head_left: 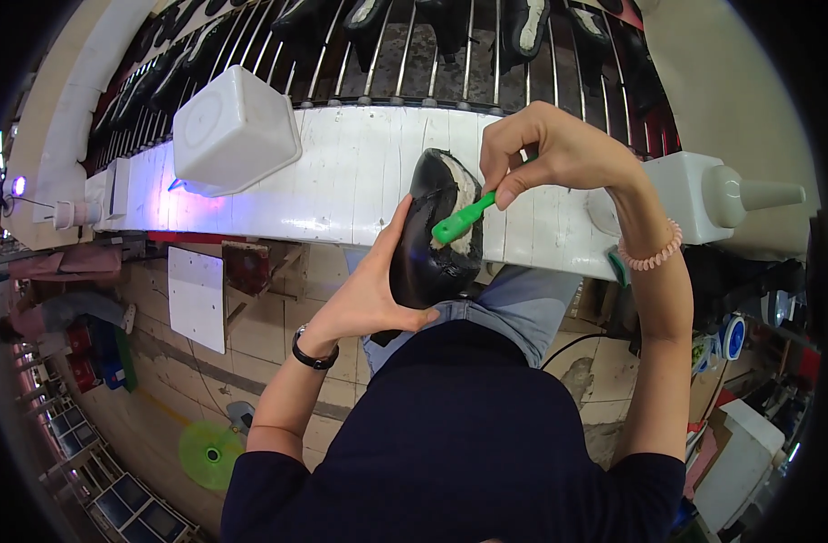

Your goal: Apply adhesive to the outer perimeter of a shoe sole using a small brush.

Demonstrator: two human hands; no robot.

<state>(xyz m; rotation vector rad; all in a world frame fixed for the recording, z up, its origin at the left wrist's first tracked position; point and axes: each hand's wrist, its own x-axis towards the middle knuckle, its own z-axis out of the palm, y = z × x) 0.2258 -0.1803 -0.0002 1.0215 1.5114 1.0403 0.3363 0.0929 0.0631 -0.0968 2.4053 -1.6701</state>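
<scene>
A black shoe upper (418,262) is tilted over the near edge of the white bench, its pale underside (466,185) turned up and to the right. My left hand (367,288) wraps round its left side, thumb beneath the heel end. Between the fingers and thumb of my right hand (550,154) is a green-handled brush (466,219). Its green head lies against the pale underside, near the black rim; the bristles are hidden.
On the white bench (360,172) stands a white plastic container (233,131) at left. A white bottle with a nozzle (704,195) lies at right. Beyond runs a roller conveyor (405,68) carrying several black shoe uppers. A white board (197,299) and a green fan (211,454) are lower left.
</scene>
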